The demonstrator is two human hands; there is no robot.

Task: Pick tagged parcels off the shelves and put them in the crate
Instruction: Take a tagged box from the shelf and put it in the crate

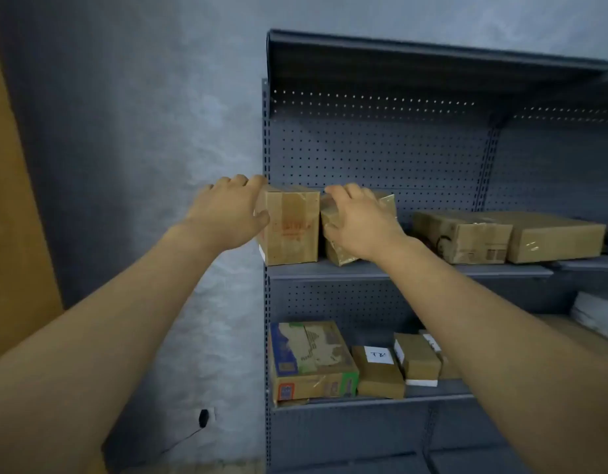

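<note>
Cardboard box at the shelf end: a brown parcel [290,227] stands upright at the far left end of the grey metal shelf [364,270], sealed with clear tape, faint red print on its front.
Left hand: the left hand [231,213] wraps the box's outer left edge, fingers curled over the top corner and thumb pressed on the front face, probably to steady it or pull it clear.
Right hand: the right hand [359,222] is clamped on the neighbouring parcel [340,254], a smaller box wrapped in shiny tape, fingers hooked over its top. That parcel leans, its lower corner tipped forward, likely so it can be drawn out or checked.
Tags: no white tag shows clearly on either held box; a sliver of white sits at the upright box's lower left corner, too small to read.
Other parcels: two flat cardboard boxes [507,236] lie further right on the same shelf. On the lower shelf [364,400], a parcel with a white handwritten label [378,371] sits among others.
Crate: not in view.
</note>
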